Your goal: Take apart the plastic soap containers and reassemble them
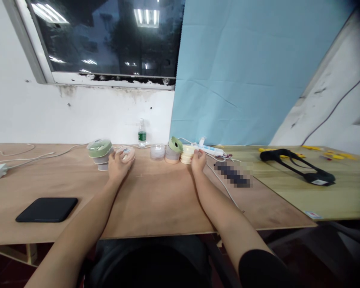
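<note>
My left hand (pixel 117 165) reaches to the back of the table, fingers curled on the near edge of a round pale pink lid (pixel 128 154). Just left of it stands a tapered cup with a green lid (pixel 99 149) and grey lower tiers. My right hand (pixel 199 160) grips the right side of a cream ribbed cup (pixel 186 155); its fingertips are partly hidden. Between the hands are a clear round container (pixel 157 152) and a grey and peach cup (pixel 171 156). A green square lid (pixel 175 144) leans tilted on that cup.
A water bottle (pixel 142 134) stands by the wall. Behind my right hand lies a power strip (pixel 210 150) with white cables. A black flat device (pixel 47 209) lies front left, a blurred dark object (pixel 232 174) right, and a black strap-like frame (pixel 298 166) farther right.
</note>
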`<state>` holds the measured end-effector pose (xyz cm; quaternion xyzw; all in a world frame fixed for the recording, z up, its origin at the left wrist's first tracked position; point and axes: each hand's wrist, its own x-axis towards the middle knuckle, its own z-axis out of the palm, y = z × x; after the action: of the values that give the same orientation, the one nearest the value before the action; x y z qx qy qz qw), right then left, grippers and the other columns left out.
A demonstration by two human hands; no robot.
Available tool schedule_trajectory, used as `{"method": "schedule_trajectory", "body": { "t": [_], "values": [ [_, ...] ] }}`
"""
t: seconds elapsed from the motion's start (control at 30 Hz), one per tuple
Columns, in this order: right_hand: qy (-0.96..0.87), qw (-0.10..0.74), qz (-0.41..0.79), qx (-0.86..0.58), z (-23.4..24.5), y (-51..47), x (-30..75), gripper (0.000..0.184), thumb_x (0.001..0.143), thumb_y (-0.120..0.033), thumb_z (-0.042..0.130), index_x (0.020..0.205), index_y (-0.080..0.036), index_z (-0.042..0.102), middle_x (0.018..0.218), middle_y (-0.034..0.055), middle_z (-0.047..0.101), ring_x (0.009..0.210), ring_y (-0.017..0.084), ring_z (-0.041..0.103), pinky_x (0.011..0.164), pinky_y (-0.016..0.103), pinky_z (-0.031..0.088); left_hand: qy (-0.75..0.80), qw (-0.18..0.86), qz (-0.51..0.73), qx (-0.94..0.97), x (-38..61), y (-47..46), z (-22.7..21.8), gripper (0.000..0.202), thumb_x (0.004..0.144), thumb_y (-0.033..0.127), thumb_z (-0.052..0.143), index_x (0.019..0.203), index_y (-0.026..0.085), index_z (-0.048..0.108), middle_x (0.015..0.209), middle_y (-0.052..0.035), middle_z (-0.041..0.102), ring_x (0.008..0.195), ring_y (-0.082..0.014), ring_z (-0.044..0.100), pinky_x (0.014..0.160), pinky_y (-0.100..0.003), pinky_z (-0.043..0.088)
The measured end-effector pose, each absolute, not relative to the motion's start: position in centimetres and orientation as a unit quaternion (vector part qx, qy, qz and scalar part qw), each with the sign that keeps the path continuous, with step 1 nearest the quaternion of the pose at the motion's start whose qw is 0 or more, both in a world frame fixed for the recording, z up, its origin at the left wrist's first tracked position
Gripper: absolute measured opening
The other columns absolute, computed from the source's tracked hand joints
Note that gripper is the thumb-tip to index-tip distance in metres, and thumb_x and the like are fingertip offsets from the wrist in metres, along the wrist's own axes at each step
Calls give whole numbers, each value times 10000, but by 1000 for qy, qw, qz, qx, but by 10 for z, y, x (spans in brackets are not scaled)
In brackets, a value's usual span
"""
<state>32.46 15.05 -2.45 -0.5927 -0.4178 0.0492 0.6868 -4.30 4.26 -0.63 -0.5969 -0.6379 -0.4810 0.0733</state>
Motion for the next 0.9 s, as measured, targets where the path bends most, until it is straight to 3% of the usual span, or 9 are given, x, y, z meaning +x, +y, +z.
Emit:
{"method": "schedule_trajectory", "body": {
  "t": [0.13, 0.27, 0.4, 0.47, 0.57, 0.7, 0.83, 0.9],
  "values": [
    [-492, 656, -28, -572, -13, 134, 314, 450, 860, -442, 441, 1167, -130, 547, 676, 23, 589, 681, 196, 556, 741, 317, 436, -601, 105, -503, -612, -33, 37, -1, 581, 691, 437, 708, 1202, 219, 539, 1336, -122, 387, 1242, -290, 435, 1070, -409, 356],
    [-628, 583, -24, -515, -9, 117, 288, 456, 862, -462, 453, 1194, -164, 545, 690, 18, 600, 687, 193, 567, 747, 309, 443, -529, 70, -467, -705, -17, 28, 3, 603, 693, 430, 702, 1239, 252, 520, 1335, -98, 413, 1237, -276, 453, 1043, -414, 395],
    [-790, 472, 3, -391, -10, 100, 252, 557, 816, -515, 544, 1258, -177, 521, 1001, 95, 655, 886, 227, 608, 828, 332, 458, -451, 37, -397, -798, -4, 24, 1, 648, 681, 458, 693, 1251, 210, 509, 1318, -121, 463, 1215, -295, 478, 1038, -435, 397],
    [-857, 411, 23, -309, -10, 93, 237, 607, 815, -533, 554, 1310, -189, 487, 1205, 118, 597, 1078, 255, 564, 913, 356, 437, -432, 25, -373, -821, -2, 23, 0, 693, 688, 460, 679, 1292, 197, 466, 1301, -130, 494, 1204, -304, 489, 1029, -444, 402],
    [-909, 329, 69, -247, -8, 85, 225, 590, 862, -537, 496, 1357, -218, 456, 1330, 105, 532, 1195, 259, 508, 974, 379, 407, -437, 23, -378, -816, -3, 23, 0, 729, 720, 461, 640, 1344, 175, 391, 1301, -145, 496, 1207, -312, 485, 1017, -461, 404],
    [-906, 289, 121, -286, -10, 83, 223, 635, 834, -566, 540, 1379, -255, 445, 1279, 87, 587, 1103, 258, 579, 927, 378, 435, -456, 25, -425, -782, -8, 26, -1, 714, 766, 460, 598, 1358, 150, 347, 1326, -160, 465, 1233, -311, 461, 1030, -474, 382],
    [-844, 374, 211, -321, -20, 92, 224, 480, 893, -562, 432, 1178, -223, 617, 1067, 58, 690, 930, 209, 646, 809, 323, 484, -464, 12, -444, -766, -10, 29, -4, 712, 784, 465, 582, 1367, 145, 327, 1358, -160, 444, 1262, -308, 435, 1052, -477, 355],
    [-795, 421, 273, -341, -27, 100, 224, 464, 902, -559, 407, 1039, -190, 654, 884, 49, 714, 765, 177, 660, 675, 277, 501, -465, 8, -443, -766, -11, 30, -4, 723, 784, 470, 580, 1373, 141, 320, 1372, -165, 434, 1273, -313, 424, 1056, -484, 347]
  ]
}}
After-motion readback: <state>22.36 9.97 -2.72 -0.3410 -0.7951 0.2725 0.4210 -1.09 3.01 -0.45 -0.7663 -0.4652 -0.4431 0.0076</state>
